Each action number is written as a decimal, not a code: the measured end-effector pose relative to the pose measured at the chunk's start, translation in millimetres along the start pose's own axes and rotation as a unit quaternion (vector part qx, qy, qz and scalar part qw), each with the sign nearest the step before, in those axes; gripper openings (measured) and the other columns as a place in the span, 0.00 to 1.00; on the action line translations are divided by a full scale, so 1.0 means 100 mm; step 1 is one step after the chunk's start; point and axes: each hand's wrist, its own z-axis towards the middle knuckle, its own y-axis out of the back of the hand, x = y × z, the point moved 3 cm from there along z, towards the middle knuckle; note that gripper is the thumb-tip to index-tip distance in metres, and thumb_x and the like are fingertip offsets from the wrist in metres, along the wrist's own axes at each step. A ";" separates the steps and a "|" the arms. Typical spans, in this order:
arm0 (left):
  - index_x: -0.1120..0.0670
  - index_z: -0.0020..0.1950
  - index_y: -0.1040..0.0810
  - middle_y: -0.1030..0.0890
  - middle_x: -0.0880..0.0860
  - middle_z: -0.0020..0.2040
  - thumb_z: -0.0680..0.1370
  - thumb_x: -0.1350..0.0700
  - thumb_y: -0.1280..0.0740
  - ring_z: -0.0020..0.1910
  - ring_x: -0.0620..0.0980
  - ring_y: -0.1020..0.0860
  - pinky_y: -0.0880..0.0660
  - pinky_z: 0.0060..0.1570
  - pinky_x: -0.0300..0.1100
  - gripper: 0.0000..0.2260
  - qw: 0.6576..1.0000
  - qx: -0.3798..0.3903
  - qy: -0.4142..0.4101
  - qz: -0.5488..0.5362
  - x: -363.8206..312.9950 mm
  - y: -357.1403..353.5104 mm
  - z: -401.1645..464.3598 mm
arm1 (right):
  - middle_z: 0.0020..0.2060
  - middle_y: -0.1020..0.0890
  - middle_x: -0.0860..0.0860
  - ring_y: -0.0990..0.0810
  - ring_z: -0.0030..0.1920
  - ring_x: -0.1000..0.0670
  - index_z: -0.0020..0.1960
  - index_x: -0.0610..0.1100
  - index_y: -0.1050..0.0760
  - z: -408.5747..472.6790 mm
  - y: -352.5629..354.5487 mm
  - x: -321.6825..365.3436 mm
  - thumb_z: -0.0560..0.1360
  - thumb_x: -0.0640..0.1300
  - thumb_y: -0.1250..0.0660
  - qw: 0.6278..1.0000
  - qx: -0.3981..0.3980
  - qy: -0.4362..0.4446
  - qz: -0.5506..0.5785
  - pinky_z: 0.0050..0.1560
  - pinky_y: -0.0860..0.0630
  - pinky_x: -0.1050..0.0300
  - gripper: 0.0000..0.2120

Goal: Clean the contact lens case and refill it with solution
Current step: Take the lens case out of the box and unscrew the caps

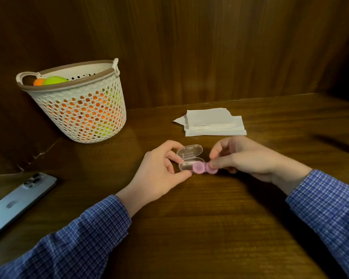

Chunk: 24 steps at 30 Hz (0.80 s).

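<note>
from the head view, a dark wooden counter (210, 218) fills the lower part, with wooden panelling behind it. near the middle, the left hand (161, 174) curls its fingers (170, 147) and thumb round a small clear plastic box (189, 158) whose hinged lid stands open, tilted up toward the back. the pink contact lens case (203, 167) lies just at the box's right front edge, touching or overlapping it; whether it rests on the counter or is lifted a little cannot be told. the right hand (248, 156) pinches the right-hand cap of the pink case between thumb and fingers, so both hands are grasping, the left on the box and the right on the case. both wrists come out of blue checked sleeves (85, 236) that reach in from the bottom corners. behind the hands, well apart from them, lies a stack of folded white tissues (214, 122). to the left at the back stands a cream perforated basket (83, 109) with a brown rim and handles, tilted slightly, with orange and yellow-green round things showing over its rim and through its holes. at the left edge a light blue phone (18, 200) lies camera side up on a lower wooden ledge.
</note>
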 end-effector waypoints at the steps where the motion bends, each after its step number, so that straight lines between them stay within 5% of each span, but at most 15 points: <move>1: 0.44 0.66 0.26 0.18 0.42 0.50 0.72 0.53 0.21 0.37 0.43 0.17 0.22 0.34 0.32 0.25 1.000 -0.003 -0.004 0.005 0.01 0.01 0.00 | 0.42 0.13 0.49 0.19 0.41 0.54 0.44 0.49 0.15 -0.01 0.02 0.00 0.69 0.44 0.20 1.000 0.024 0.001 -0.018 0.39 0.25 0.61 0.06; 8: 0.42 0.62 0.23 0.22 0.40 0.56 0.74 0.51 0.23 0.41 0.40 0.19 0.25 0.36 0.28 0.19 0.998 -0.025 -0.017 0.059 0.04 0.03 0.00 | 0.37 0.14 0.55 0.19 0.36 0.62 0.42 0.53 0.14 0.00 -0.01 -0.01 0.70 0.47 0.21 0.990 0.044 0.027 -0.131 0.36 0.25 0.70 0.03; 11: 0.42 0.60 0.22 0.25 0.40 0.58 0.74 0.51 0.23 0.41 0.43 0.21 0.24 0.37 0.29 0.17 0.997 -0.027 -0.030 0.070 0.03 0.02 0.00 | 0.40 0.14 0.57 0.18 0.38 0.62 0.42 0.53 0.15 0.03 -0.05 -0.05 0.74 0.45 0.24 0.993 -0.048 0.057 -0.094 0.37 0.25 0.68 0.03; 14: 0.41 0.60 0.21 0.25 0.39 0.56 0.75 0.52 0.23 0.42 0.42 0.22 0.25 0.37 0.30 0.16 0.996 -0.021 -0.047 0.079 0.01 0.01 -0.01 | 0.45 0.15 0.59 0.19 0.47 0.60 0.46 0.57 0.17 0.05 -0.13 -0.07 0.75 0.47 0.26 0.971 -0.145 0.139 -0.127 0.49 0.24 0.63 0.05; 24: 0.45 0.60 0.16 0.19 0.40 0.54 0.76 0.56 0.24 0.47 0.40 0.21 0.26 0.37 0.28 0.13 0.995 -0.015 -0.078 0.062 0.02 0.02 0.00 | 0.47 0.18 0.60 0.20 0.49 0.59 0.48 0.57 0.16 0.12 -0.23 -0.09 0.77 0.45 0.26 0.963 -0.137 0.161 -0.167 0.51 0.25 0.64 0.06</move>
